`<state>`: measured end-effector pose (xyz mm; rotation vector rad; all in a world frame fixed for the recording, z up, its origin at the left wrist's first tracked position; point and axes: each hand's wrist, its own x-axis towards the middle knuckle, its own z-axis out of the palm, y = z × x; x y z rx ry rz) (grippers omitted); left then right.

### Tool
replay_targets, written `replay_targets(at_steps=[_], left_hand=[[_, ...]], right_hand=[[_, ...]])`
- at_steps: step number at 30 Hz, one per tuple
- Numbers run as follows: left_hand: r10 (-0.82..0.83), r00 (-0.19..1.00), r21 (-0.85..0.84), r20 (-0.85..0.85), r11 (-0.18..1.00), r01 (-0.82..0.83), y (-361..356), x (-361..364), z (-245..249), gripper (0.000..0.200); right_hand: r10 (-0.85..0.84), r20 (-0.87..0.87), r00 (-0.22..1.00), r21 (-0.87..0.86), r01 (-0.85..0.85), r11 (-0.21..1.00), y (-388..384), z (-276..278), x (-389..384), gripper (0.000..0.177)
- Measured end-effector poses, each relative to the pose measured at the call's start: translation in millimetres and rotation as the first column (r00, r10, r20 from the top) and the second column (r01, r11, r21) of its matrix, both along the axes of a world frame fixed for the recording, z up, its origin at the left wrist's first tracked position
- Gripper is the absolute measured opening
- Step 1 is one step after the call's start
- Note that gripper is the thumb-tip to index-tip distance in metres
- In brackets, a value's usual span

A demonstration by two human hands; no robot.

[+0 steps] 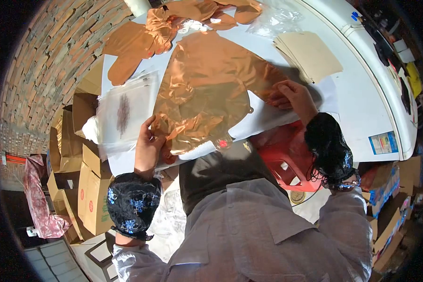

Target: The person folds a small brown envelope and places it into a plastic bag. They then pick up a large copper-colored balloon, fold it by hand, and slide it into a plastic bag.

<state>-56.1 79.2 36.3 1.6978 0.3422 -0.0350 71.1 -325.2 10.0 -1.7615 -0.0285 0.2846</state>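
Two pinch grips on copper foil, left hand and right hand (cardboard boxes, contents unclear)

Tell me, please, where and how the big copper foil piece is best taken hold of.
I'd pinch the copper foil piece lightly at its outer edges, coming from the left and right sides, where the left hand and right hand are: it looks thin, broad and wrinkled, so gripping mid-sheet might crease it.

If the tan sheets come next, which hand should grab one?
Probably the right hand: it is nearer the tan sheets, while the left hand holds the opposite side of the copper foil balloon. The right seems to hold it too, so should let go first.
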Motion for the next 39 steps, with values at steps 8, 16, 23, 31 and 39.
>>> replay_targets(at_steps=[8, 16, 23, 31, 39], left_hand=[[-0.006, 0.998, -0.009, 0.06, 1.0, 0.007, 8, 1, -15, 0.063], [0.043, 0.999, 0.025, 0.005, 0.999, -0.043, -2, -2, 0, 0.062], [-0.032, 0.993, 0.309, 0.115, 0.951, -0.005, 8, -3, -12, 0.059], [-0.122, 0.963, 0.729, 0.239, 0.678, -0.095, 9, -13, 9, 0.057], [-0.028, 0.976, 0.698, 0.214, 0.704, -0.132, 30, -25, 25, 0.05]], right_hand=[[-0.014, 0.044, 0.999, -0.033, 0.015, 0.999, -4, -10, 8, 0.027], [-0.035, -0.039, 0.999, 0.033, 0.036, 0.999, 1, -4, 4, 0.028], [-0.037, -0.016, 0.999, 0.077, 0.038, 0.996, 3, 0, 4, 0.026], [0.049, 0.091, 0.995, -0.02, -0.047, 0.999, -17, -27, 16, 0.028], [-0.038, -0.053, 0.998, 0.017, 0.039, 0.999, -1, -3, 5, 0.028]])
